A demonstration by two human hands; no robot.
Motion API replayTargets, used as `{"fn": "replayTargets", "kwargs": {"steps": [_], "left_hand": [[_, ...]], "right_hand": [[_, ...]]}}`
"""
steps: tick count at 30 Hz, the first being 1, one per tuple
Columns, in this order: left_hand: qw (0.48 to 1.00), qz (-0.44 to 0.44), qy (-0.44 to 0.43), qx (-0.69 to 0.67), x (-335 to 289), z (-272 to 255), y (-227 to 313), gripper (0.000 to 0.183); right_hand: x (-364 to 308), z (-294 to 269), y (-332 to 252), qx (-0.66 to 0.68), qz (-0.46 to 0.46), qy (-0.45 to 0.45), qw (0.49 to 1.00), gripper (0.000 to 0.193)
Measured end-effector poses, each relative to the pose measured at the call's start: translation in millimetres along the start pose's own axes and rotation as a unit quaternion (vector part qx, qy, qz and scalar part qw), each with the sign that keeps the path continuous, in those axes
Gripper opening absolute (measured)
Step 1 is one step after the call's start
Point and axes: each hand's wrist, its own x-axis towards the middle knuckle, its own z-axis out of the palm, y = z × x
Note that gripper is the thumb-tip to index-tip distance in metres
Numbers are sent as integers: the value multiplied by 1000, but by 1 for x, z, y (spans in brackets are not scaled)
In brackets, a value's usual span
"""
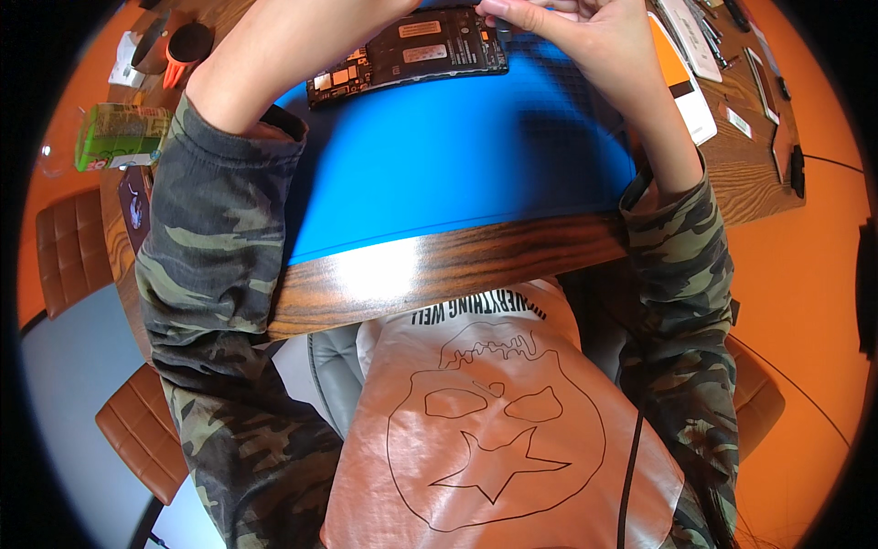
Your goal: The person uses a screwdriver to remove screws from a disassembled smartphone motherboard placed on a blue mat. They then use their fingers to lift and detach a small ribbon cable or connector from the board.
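Note:
An opened phone [425,50], with its dark inner frame, battery area and circuit board exposed, lies at the top of the view on a blue work mat [421,156]. My left hand [370,13] reaches in from the left over the phone's far edge. Its fingers run out of the picture, so their grip is hidden. At the phone's far right corner is my right hand [585,32], its thumb bent toward the other fingers in a pinch. Whatever sits between those fingertips is too small or too hidden to name.
Beyond my left arm stand a dark cup [189,43], orange-handled pliers or scissors [176,69] and a green package [119,135]. On the right are an orange and white box [681,87] and several small tools. The wooden table edge [439,265] curves in front of me.

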Motion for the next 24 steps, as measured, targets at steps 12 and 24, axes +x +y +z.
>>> {"fn": "replayTargets", "kwargs": {"steps": [12, 24], "left_hand": [[1000, 3, 4, 4, 0, 0, -2, 18], [1000, 5, 3, 11, 0, 0, -1, 19]], "right_hand": [[1, 1, 3, 2, -13, 1, 1000, 21], [1, 2, 4, 7, -14, 1, 1000, 21]]}}
